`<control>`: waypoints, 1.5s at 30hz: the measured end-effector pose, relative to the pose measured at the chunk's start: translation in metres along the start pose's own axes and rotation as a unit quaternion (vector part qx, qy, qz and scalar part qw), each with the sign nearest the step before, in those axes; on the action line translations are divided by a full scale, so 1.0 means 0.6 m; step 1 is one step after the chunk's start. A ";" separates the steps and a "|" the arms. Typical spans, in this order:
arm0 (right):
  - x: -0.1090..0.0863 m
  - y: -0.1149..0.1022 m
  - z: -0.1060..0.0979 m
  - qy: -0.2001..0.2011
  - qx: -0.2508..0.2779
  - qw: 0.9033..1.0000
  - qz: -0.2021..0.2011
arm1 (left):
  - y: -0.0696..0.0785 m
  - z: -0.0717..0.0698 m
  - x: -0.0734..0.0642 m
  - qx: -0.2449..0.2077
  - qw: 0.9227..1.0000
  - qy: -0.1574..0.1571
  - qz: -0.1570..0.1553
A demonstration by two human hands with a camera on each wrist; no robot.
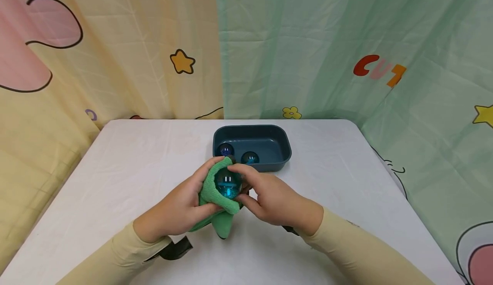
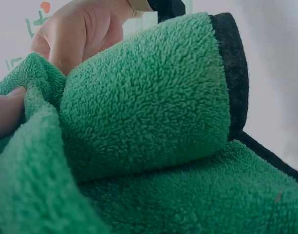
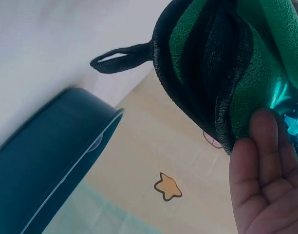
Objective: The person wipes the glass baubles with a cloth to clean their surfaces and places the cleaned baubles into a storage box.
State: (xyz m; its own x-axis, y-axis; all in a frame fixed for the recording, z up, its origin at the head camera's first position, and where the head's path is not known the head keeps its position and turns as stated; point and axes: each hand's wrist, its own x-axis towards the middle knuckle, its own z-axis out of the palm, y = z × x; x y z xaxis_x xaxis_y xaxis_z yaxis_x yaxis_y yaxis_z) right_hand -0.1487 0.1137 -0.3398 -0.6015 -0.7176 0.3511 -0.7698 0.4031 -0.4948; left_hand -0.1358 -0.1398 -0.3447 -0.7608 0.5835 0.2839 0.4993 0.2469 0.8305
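Observation:
A green terry cloth (image 1: 209, 189) with dark edging is gripped by my left hand (image 1: 181, 206), its thumb in front and its other fingers mostly hidden behind the folds. Nestled in the cloth is a clear blue ball (image 1: 228, 183). My right hand (image 1: 271, 193) holds that ball from the right between thumb and fingers. In the right wrist view, the right fingers (image 3: 266, 141) lie against the ball and the cloth's edge, where a dark hanging loop (image 3: 122, 57) sticks out. Folded cloth (image 2: 149, 97) fills most of the left wrist view.
Just beyond my hands stands a dark blue rectangular tub (image 1: 269, 141) on the white-covered table (image 1: 154, 156). Inside it lie a dark blue ball (image 1: 226, 149) and a lighter blue ball (image 1: 250, 157). Patterned curtains (image 1: 262, 54) hang behind the table and along its sides.

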 end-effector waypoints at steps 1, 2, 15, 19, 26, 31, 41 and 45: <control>0.000 0.001 0.000 -0.001 -0.012 1.000 -0.002 | 0.000 0.000 0.000 -0.001 1.000 -0.001 -0.001; 0.000 0.001 0.000 0.000 -0.028 1.000 -0.004 | 0.001 0.000 0.000 0.000 1.000 -0.002 -0.001; 0.002 -0.001 0.007 0.003 0.060 0.995 0.075 | -0.002 0.005 0.001 0.017 1.000 -0.003 -0.008; 0.001 -0.001 0.010 0.009 0.057 0.998 0.032 | -0.004 0.002 0.001 0.019 1.000 0.011 -0.010; 0.000 0.000 0.007 0.008 -0.040 0.999 0.001 | -0.003 -0.002 -0.001 0.010 1.000 0.005 -0.014; 0.002 0.000 0.007 -0.010 -0.039 0.998 0.054 | -0.001 0.003 0.001 0.020 1.000 0.001 -0.018; 0.001 -0.006 0.011 0.006 0.016 0.997 0.070 | -0.004 0.004 0.000 0.010 1.000 0.000 -0.027; 0.003 -0.006 0.006 -0.007 -0.033 0.999 0.021 | -0.006 0.000 -0.001 -0.014 0.999 0.002 -0.030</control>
State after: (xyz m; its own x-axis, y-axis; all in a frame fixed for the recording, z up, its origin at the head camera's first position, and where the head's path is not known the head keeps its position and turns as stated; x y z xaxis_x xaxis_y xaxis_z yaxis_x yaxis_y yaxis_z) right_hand -0.1461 0.1087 -0.3403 -0.6314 -0.7062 0.3203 -0.7562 0.4695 -0.4557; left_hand -0.1369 -0.1410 -0.3478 -0.7907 0.5656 0.2343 0.4406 0.2600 0.8592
